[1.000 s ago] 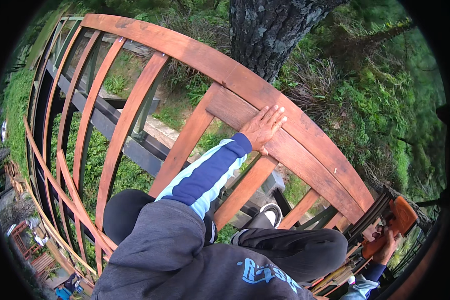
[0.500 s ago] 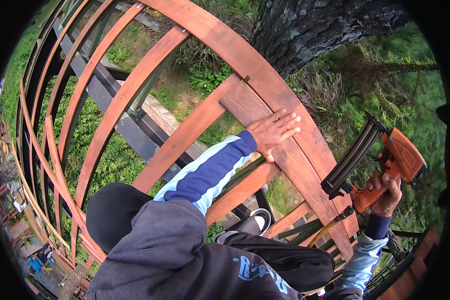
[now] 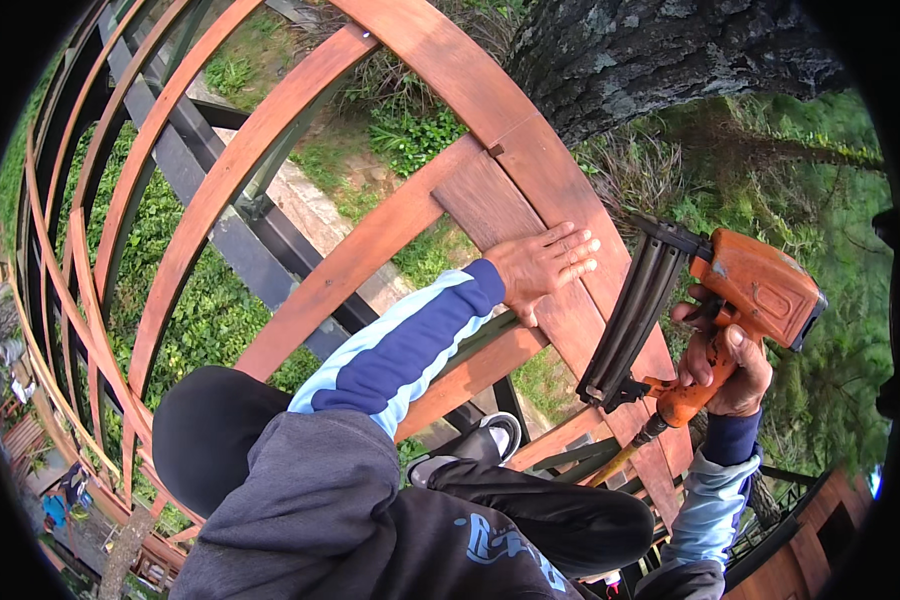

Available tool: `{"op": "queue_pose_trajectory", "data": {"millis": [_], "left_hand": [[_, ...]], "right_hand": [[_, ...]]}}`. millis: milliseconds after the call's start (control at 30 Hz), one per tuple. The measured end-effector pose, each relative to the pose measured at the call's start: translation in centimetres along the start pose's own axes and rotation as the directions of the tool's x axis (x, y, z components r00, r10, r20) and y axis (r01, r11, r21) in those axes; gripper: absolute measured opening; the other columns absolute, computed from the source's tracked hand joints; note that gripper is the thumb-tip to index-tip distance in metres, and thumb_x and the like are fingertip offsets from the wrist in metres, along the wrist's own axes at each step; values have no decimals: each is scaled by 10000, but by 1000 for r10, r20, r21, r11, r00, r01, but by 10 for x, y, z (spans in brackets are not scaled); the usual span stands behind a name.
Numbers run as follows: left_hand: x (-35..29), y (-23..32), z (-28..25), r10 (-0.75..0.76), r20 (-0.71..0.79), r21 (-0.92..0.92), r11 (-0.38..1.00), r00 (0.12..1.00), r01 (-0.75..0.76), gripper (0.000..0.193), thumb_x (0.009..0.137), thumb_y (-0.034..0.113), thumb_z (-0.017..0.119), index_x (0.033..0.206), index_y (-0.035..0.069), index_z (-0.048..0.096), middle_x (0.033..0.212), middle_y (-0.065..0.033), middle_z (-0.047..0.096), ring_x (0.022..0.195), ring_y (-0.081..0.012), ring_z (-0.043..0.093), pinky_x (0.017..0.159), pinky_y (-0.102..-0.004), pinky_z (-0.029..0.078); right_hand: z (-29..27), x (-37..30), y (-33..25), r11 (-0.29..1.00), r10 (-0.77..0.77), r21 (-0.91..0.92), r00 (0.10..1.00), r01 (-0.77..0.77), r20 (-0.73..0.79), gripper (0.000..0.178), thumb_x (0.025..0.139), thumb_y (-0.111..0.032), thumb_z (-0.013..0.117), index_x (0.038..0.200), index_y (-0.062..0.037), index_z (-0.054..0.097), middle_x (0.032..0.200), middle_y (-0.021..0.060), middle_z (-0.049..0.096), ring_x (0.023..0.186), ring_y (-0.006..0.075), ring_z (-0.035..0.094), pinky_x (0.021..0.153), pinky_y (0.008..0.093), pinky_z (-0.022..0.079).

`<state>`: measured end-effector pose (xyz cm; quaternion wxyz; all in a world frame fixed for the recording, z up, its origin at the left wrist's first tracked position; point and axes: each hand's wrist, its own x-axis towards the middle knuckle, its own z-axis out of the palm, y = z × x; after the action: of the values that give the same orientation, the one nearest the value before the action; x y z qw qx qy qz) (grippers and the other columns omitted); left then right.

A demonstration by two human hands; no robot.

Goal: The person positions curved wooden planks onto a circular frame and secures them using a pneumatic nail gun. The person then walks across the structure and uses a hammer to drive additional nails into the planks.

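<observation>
My left hand (image 3: 538, 268) lies flat with its fingers stretched out on a short reddish-brown wooden board (image 3: 482, 207). That board butts along the inner edge of a longer outer board (image 3: 570, 180), and the fingertips reach over the seam between them. In my right hand (image 3: 732, 372) is an orange nail gun (image 3: 760, 282), gripped by its handle. Its long black magazine (image 3: 638, 312) appears over the outer board; whether it touches the wood I cannot tell. An air hose (image 3: 615, 464) with a yellowish stretch runs down from the handle.
Several wooden joists (image 3: 355, 255) with open gaps rest across dark metal beams (image 3: 255, 245), grass and plants below. A thick tree trunk (image 3: 670, 65) stands close beyond the outer board. My shoe (image 3: 498, 437) is between the joists. Greenery (image 3: 820, 220) fills the right side.
My right hand has brought the nail gun leftward and a little up, closer to my left hand and over the boards. The left hand stays flat on the short board. The view has shifted slightly.
</observation>
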<state>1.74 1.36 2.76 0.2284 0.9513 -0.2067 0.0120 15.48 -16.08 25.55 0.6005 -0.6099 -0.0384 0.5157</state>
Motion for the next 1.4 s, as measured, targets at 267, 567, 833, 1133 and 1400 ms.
{"op": "queue_pose_trajectory", "data": {"millis": [267,567,833,1133,1400], "left_hand": [[-2,1,0,32,-55,85,996,998,-28,1083,486,649,755,1265,-63,510,1362,-209,441,1340,-364,354,1187,-441,178],[-2,1,3,-41,58,-32,999,997,43,912,401,486,840,1222,195,569,1300,-52,515,1292,-292,404,1119,-406,300],[-5,-2,-9,18,29,-215,977,999,-11,1064,447,494,852,1394,302,407,1483,13,332,1367,-290,290,1149,-448,218],[-10,-1,-19,45,-77,172,985,996,-31,844,482,642,746,1067,38,669,1231,-128,573,1199,-283,508,1041,-382,377],[-9,-4,-6,135,48,-1,991,990,-135,822,564,550,770,1115,-38,607,1276,-159,533,1251,-289,449,1096,-357,320]], "right_hand": [[39,23,-25,999,21,-50,995,-16,94,672,701,-76,563,1329,81,384,1245,296,530,518,144,546,529,297,532],[96,70,-1,845,21,-535,999,4,42,291,863,-42,561,1144,35,561,1003,109,654,487,98,521,435,240,431],[124,106,7,596,111,-798,975,89,192,284,708,9,563,982,5,639,833,76,659,616,142,598,532,290,488],[146,133,-9,486,114,-853,954,189,276,261,687,7,577,937,-1,649,857,92,661,780,214,625,724,337,508],[136,151,-10,415,137,-860,915,295,380,254,699,-4,582,950,10,622,894,108,651,823,257,614,769,351,500]]}}
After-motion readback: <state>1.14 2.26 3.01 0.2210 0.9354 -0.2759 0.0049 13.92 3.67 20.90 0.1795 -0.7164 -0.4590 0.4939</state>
